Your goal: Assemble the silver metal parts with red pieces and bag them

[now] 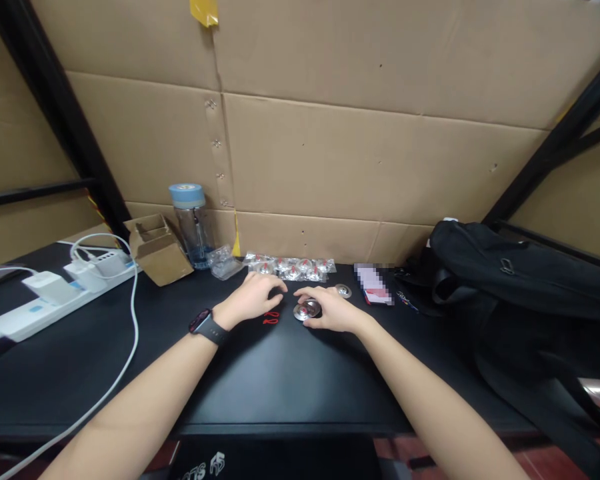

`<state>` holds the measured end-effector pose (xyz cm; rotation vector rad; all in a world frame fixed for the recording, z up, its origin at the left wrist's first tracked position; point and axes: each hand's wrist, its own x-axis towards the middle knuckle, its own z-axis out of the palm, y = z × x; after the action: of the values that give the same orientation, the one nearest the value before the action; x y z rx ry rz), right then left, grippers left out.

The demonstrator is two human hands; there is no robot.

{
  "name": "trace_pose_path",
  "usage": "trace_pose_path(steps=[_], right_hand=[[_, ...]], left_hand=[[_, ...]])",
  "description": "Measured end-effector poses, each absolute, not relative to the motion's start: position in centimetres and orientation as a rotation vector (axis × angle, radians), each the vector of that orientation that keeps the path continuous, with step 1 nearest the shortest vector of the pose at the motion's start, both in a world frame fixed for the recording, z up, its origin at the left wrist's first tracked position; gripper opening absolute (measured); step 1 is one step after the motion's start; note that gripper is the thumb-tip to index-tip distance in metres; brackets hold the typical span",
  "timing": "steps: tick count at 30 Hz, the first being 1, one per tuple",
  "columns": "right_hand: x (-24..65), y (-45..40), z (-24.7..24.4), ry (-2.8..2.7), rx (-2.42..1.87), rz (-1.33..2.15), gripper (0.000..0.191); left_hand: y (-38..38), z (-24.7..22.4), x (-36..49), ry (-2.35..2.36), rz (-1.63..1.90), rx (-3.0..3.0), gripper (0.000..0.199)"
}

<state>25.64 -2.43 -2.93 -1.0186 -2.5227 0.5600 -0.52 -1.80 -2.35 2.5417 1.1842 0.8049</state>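
The right hand lies palm down on the black surface, its fingers curled loosely over a small round silver metal piece that it touches at the left edge of the hand; whether the fingers actually pinch the piece cannot be told. The left hand rests just left of it, fingers bent and half closed, fingertips on the surface and holding nothing that shows; a dark watch sits on its wrist. A small red loop lies on the surface just near the left hand's fingers. A second silver disc lies just beyond the right hand. Farther back, a row of small clear bags with red and silver parts lies along the cardboard wall. To the right of them is a small card or packet, and beyond it a black backpack fills the right end. On the far left stand a clear bottle with a blue lid, an open cardboard box, and a white power strip with plugs and a white cable trailing toward the near edge. Black shelf struts slant up on both sides.
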Motion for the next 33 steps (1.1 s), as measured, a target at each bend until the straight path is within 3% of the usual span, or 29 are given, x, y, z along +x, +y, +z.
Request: trace_pose_path(steps=[8,13,20,27,33], right_hand=[[24.8,-2.6,-3.0,-2.355,-0.984,0.470,0.054],[23.9,-3.4,-2.7,-2.038,-0.857,0.610,0.043],[23.2,-4.0,-2.7,-1.903,-0.754,0.746,0.047],[23.4,-3.8,-2.7,-1.952,-0.744,0.670,0.050],[24.3,-2.9,-2.1,-2.066,-0.871,0.374,0.043]], left_hand=[[-1.7,-2.4,-0.2,1.066,0.758,2.521,0.015],[-1.8,-2.2,1.0,0.942,0.905,2.215,0.021],[-2.5,-2.0,2.3,0.952,1.062,2.123,0.013],[-2.3,-1.8,2.0,1.056,1.038,2.171,0.011],[-2.4,-1.0,1.4,1.323,0.936,2.223,0.016]])
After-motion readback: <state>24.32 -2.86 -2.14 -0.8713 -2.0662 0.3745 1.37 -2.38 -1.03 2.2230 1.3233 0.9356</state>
